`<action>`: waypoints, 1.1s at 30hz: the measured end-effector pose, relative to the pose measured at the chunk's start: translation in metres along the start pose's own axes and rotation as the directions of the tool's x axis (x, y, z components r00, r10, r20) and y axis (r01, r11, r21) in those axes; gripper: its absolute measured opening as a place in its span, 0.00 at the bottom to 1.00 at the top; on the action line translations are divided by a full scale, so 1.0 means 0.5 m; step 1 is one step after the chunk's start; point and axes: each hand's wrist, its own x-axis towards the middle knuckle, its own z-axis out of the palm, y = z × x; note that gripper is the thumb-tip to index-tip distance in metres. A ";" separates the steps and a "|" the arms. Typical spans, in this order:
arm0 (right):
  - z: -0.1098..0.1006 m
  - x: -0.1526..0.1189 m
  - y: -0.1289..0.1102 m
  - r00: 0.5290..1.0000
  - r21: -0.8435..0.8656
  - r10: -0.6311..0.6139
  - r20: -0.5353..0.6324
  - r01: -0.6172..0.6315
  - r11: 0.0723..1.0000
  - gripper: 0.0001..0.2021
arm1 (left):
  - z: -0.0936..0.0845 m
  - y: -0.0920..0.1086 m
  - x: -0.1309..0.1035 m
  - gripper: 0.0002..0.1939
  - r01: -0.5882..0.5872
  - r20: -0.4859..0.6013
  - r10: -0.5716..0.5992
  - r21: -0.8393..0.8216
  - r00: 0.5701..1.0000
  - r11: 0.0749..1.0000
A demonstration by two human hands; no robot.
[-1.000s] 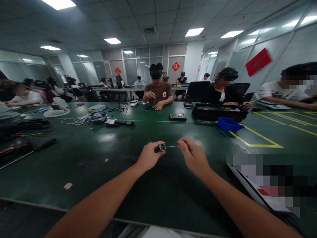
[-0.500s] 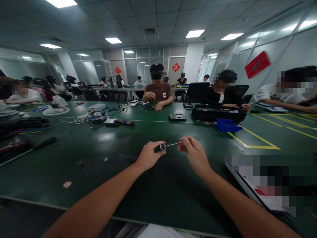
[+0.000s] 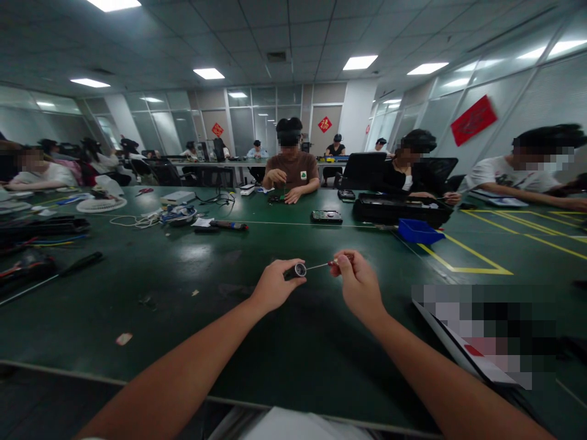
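My left hand (image 3: 274, 285) grips a short black cylinder (image 3: 294, 272) between thumb and fingers. Its round, silver-rimmed end, rather like a small flashlight's, faces right and towards me. In my right hand (image 3: 358, 280) is a screwdriver (image 3: 320, 266) with a reddish handle, mostly covered by the fingers. The thin metal shaft points left, and its tip reaches the rimmed end of the cylinder. Whether the tip is inside or just touching, I cannot tell. Both hands are held above the green table (image 3: 293, 360).
A blue bin (image 3: 419, 231) and a long black tray (image 3: 401, 211) lie at the right. A hard drive (image 3: 326, 216) sits ahead, a dark tool (image 3: 222, 225) left of it. Papers (image 3: 472, 336) are near my right arm. A co-worker (image 3: 292, 171) sits opposite.
My right hand has turned a little around the screwdriver, and more of the reddish handle shows. The left hand and the cylinder hold nearly the same place.
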 end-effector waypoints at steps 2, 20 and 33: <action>-0.003 -0.003 -0.005 0.998 -0.084 -0.047 0.032 0.049 0.995 0.13 | 0.001 -0.003 0.001 0.22 -0.006 0.000 0.006 0.005 1.000 1.000; 0.003 -0.004 0.004 0.996 -0.048 -0.054 0.073 0.058 0.997 0.13 | 0.002 -0.007 0.001 0.22 0.015 0.018 -0.016 0.034 1.000 0.999; -0.006 0.008 0.010 0.990 -0.132 -0.028 0.136 0.046 0.990 0.12 | 0.004 -0.009 0.002 0.22 0.038 0.054 -0.039 0.024 0.998 0.999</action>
